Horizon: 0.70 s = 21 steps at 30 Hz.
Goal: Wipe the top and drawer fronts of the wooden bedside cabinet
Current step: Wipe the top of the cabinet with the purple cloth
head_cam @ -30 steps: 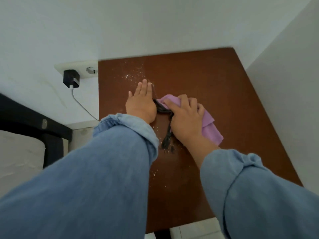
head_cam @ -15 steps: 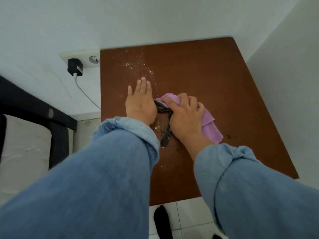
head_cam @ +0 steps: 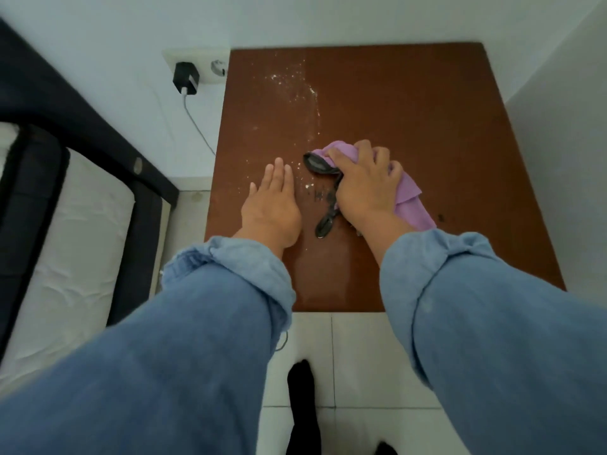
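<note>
A: What are the hands doing?

B: The right hand (head_cam: 364, 188) is clenched around a bunched purple cloth (head_cam: 409, 198), pressing it onto the tabletop (head_cam: 410, 103) of the wooden bedside cabinet. The left hand (head_cam: 271, 205) lies flat and released, palm down, fingers together, just beside it.

A: Which way does the cloth run?

B: Its long axis slants from far-left, at the fingertips, to near-right, where a loose tail sticks out past the wrist. A dark, glossy, curved smear (head_cam: 323, 195) lies at the cloth's left edge, between the two hands.

A: And the surface?

B: Smooth reddish-brown wood, roughly square, with white powdery specks (head_cam: 295, 83) scattered towards the far left.

A: The room?

B: White walls on two sides; a wall socket (head_cam: 210, 65) with a black charger (head_cam: 186, 77) and white cable; a dark-framed bed with a white mattress (head_cam: 75, 244) on the left; pale floor tiles (head_cam: 354, 362) below. Both sleeves (head_cam: 197, 339) are rolled blue denim.
</note>
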Each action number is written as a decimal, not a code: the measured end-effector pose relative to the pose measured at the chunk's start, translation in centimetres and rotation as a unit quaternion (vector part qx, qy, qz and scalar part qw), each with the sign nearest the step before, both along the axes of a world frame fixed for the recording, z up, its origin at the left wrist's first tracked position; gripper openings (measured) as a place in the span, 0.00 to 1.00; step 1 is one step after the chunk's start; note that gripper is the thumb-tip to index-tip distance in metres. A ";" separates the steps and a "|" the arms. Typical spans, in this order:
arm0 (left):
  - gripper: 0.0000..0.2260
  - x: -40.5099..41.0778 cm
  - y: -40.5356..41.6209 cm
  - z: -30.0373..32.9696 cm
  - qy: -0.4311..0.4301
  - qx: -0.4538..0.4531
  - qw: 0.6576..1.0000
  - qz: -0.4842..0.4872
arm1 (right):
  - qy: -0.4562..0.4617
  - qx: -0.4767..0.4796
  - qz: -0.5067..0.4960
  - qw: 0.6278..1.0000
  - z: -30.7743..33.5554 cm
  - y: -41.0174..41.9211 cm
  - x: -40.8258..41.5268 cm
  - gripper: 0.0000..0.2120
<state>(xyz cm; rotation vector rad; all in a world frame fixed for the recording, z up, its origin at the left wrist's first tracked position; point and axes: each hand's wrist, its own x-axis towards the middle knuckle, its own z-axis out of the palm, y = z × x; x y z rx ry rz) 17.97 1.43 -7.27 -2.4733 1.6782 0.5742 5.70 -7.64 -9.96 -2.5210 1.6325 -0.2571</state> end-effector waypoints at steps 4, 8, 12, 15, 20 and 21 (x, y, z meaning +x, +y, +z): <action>0.25 -0.6 0.2 0.2 0.005 -0.005 1.000 0.018 | -0.012 -0.008 0.020 1.000 -0.3 4.2 -2.2 0.26; 0.25 -1.0 0.2 0.3 -0.012 -0.005 1.000 0.027 | -0.016 -0.027 0.032 0.999 -0.6 8.0 -4.1 0.26; 0.26 -1.2 0.2 0.1 -0.015 -0.011 1.000 0.025 | -0.011 -0.032 0.025 0.999 -0.6 9.2 -4.9 0.27; 0.26 -0.8 0.3 -0.2 -0.016 -0.011 1.000 0.015 | -0.003 -0.037 0.023 0.999 -0.6 9.3 -4.8 0.27; 0.25 -0.7 0.4 -0.1 -0.014 -0.007 1.000 -0.002 | 0.002 -0.017 -0.004 1.000 -0.3 10.3 -4.8 0.27; 0.25 -0.6 0.5 0.0 -0.016 -0.009 1.000 -0.006 | 0.000 -0.016 -0.008 1.000 -0.2 11.0 -4.9 0.27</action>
